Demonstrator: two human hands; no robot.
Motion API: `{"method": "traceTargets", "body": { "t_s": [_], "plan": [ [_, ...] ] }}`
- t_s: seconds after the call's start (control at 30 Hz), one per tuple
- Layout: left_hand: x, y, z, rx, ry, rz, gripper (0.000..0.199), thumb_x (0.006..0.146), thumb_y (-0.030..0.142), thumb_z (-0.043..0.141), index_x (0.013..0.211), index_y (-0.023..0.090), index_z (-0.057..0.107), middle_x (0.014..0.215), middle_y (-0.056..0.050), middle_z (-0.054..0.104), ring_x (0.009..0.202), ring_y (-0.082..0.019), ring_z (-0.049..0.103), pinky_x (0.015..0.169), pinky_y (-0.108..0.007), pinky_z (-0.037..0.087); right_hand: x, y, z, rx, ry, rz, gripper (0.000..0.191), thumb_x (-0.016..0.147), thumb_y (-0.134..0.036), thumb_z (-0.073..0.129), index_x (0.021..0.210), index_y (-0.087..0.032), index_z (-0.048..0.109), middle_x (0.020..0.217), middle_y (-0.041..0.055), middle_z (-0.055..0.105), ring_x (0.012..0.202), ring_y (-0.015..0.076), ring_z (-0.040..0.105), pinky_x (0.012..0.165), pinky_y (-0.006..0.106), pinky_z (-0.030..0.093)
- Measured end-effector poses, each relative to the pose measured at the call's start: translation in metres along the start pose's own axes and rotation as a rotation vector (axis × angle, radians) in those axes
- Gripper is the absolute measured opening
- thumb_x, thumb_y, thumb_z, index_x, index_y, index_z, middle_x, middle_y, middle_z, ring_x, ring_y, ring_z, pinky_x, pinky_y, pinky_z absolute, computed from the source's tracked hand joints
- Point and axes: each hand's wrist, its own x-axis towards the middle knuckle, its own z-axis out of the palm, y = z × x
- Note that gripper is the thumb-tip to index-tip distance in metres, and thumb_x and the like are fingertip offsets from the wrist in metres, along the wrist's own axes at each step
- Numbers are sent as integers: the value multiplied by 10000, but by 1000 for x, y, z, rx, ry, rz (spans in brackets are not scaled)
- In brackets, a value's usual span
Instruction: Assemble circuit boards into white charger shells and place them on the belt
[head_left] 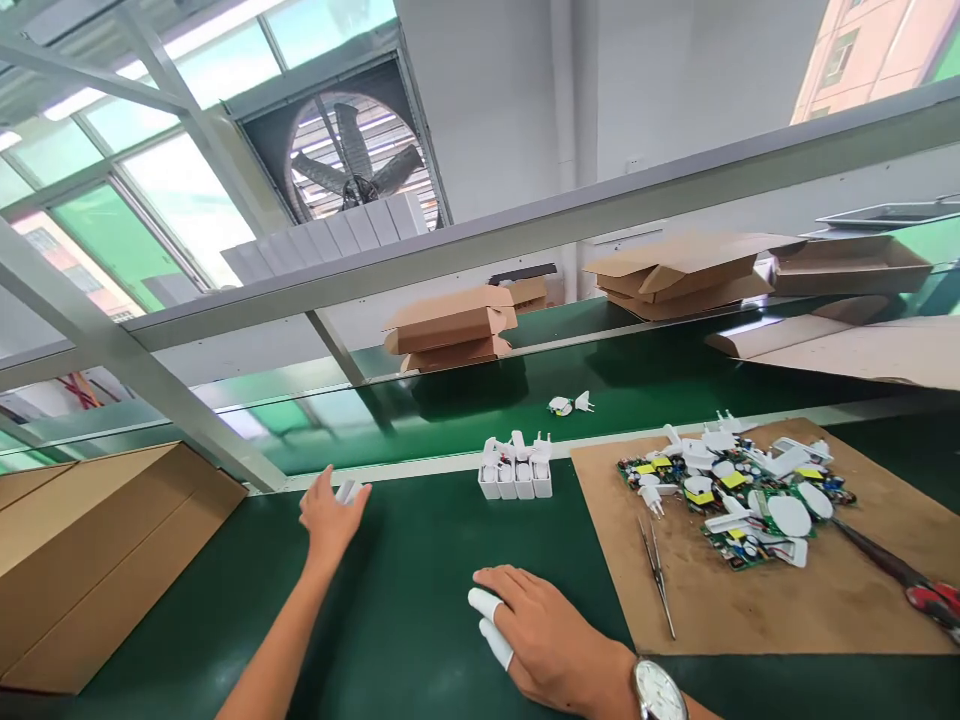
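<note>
My left hand (330, 515) reaches to the far side of the green work surface. Its thumb and fingers are around a small white plastic housing (347, 491), partly hidden by the hand. My right hand (536, 635) hovers low over the green surface, palm down, fingers stretched out and nothing in it. White finger cots cover two of its fingers, and a watch is on the wrist. Between the hands and farther back stands a row of several white housings (516, 486), with white plug parts sticking out of their tops.
On a brown cardboard sheet (750, 620) lie a heap of circuit boards with white plug parts (739, 490), tweezers (657, 578) and red-handled scissors (930, 598). A cardboard box (112, 550) stands left. Behind, a green belt (465, 425) carries one loose board (560, 405) and cartons (675, 275).
</note>
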Motion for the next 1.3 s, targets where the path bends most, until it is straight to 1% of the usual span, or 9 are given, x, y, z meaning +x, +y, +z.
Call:
{"method": "traceTargets", "body": {
  "t_s": [0.07, 0.17, 0.33, 0.43, 0.63, 0.77, 0.9, 1.1, 1.3],
  "plan": [
    [7, -6, -1, -58, -114, -93, 623, 749, 320, 680, 1311, 80, 563, 1242, -224, 658, 1181, -394, 641, 1052, -578, 489, 1, -2, 0, -5, -10, -5, 296, 881, -111, 613, 1171, -157, 649, 1311, 159, 661, 1119, 258, 660, 980, 399, 568],
    [-15, 8, 12, -196, -234, -26, 583, 751, 328, 648, 1295, 130, 584, 1168, -151, 693, 1068, -322, 694, 1007, -500, 540, 6, 2, -7, -24, 40, 20, 337, 907, -110, 583, 1238, -159, 622, 1309, 158, 666, 1133, 248, 665, 980, 391, 577],
    [-92, 62, 31, -455, -571, 482, 501, 821, 320, 595, 1312, 216, 597, 1126, -77, 687, 1020, -239, 686, 986, -416, 557, 16, 40, -41, -117, 264, 148, 398, 954, -110, 494, 1339, -189, 562, 1314, 154, 656, 1223, 257, 639, 1027, 437, 575],
    [-122, 74, 34, -503, -658, 651, 442, 872, 257, 564, 1311, 246, 616, 1159, -92, 686, 1101, -249, 656, 1034, -433, 533, 18, 80, -72, -187, 314, 240, 427, 923, -86, 467, 1316, -209, 579, 1335, 145, 638, 1259, 260, 618, 1068, 471, 550],
    [-136, 49, 35, -563, -866, 628, 819, 851, 406, 737, 1564, 284, 352, 1469, -149, 528, 1311, -316, 563, 1122, -490, 484, 42, 160, -112, -319, 122, 543, 509, 769, -32, 472, 1229, -175, 638, 1390, 136, 605, 1338, 276, 531, 1146, 474, 453],
    [-135, 45, 30, -630, -1038, 569, 969, 814, 469, 783, 1607, 308, 250, 1557, -163, 437, 1403, -362, 485, 1156, -527, 444, 80, 200, -100, -343, -71, 654, 457, 776, -34, 491, 1191, -105, 669, 1338, 193, 644, 1315, 315, 534, 1122, 464, 432],
    [-135, 51, 29, -644, -1202, 492, 1022, 786, 541, 794, 1612, 343, 227, 1552, -172, 438, 1399, -382, 482, 1146, -550, 444, 111, 227, -77, -339, -134, 642, 334, 760, -50, 564, 1053, -97, 717, 1226, 201, 708, 1248, 335, 586, 1053, 416, 456],
    [-136, 50, 35, -674, -1205, 416, 1048, 727, 549, 841, 1592, 394, 271, 1513, -160, 487, 1347, -388, 527, 1141, -584, 435, 126, 237, -71, -356, -93, 689, 261, 721, -99, 600, 946, -124, 730, 982, 150, 752, 989, 305, 669, 871, 360, 505],
    [-137, 47, 30, -638, -1109, 533, 981, 789, 304, 786, 1605, 355, 244, 1467, -130, 517, 1313, -337, 554, 1136, -522, 462, 95, 198, -123, -369, 78, 723, 383, 817, -202, 536, 1172, -176, 677, 1098, 125, 721, 999, 288, 665, 861, 396, 547]
  ]
}}
